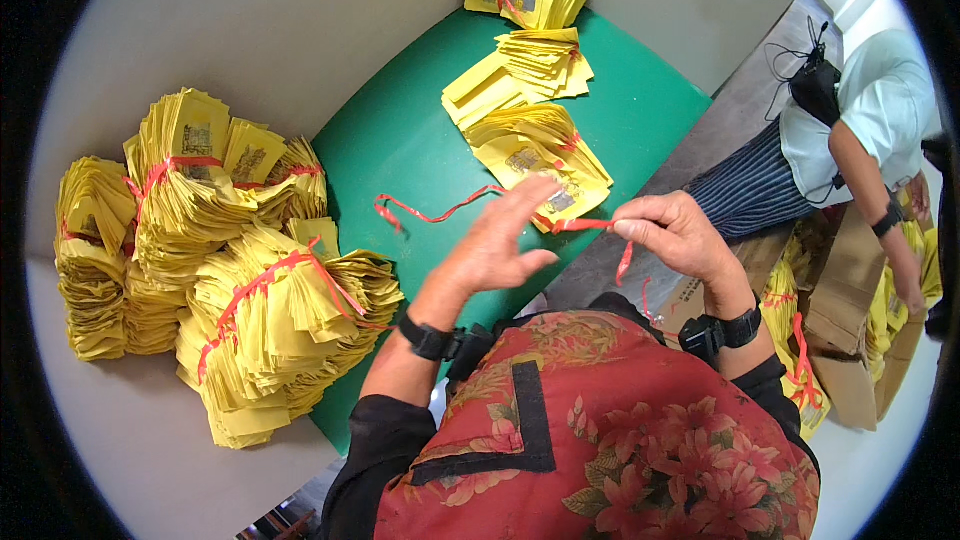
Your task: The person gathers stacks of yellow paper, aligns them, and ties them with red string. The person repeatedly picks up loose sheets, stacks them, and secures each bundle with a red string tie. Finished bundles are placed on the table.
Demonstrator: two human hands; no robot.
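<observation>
The left hand [490, 248] was spread wide over the green surface [640, 70], beside the yellow bundle [535, 145]; the right hand [676, 232] pinched red ribbon [584, 225] in a narrow grip. Tying seemed the step, calling for both hands on it.

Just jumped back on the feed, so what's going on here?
The person's right hand pinches a red strip at the near edge of a yellow paper stack on the green table. The left hand is open by that stack's near-left corner; whether it touches the paper is unclear. Red-tied yellow bundles are piled at the left. At the right, another person reaches down by a cardboard box.
</observation>
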